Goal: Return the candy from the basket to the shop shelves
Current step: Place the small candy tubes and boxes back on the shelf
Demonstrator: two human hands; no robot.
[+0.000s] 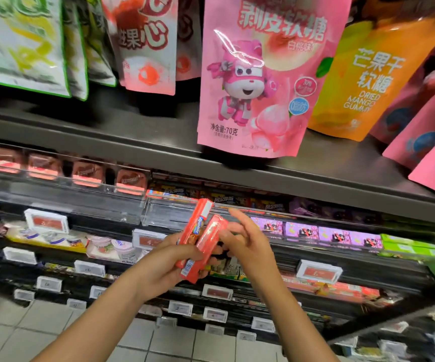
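I have two red candy sticks (200, 241) in my left hand (164, 259), its fingers curled round their lower halves, held up just below the clear shelf tray (169, 210) that I take as my landmark. My right hand (245, 241) sits just right of the sticks, fingers loosely bent and the fingertips against the nearer stick; I would call it touching, not yet a grip. The basket is out of view. Above the tray hangs a pink gummy bag (260, 82); right of the tray lie purple boxes (318, 235). I judge I am mid-step, separating one stick to shelve it. Next I must pinch that stick free and find its matching slot, which I cannot yet pick out.
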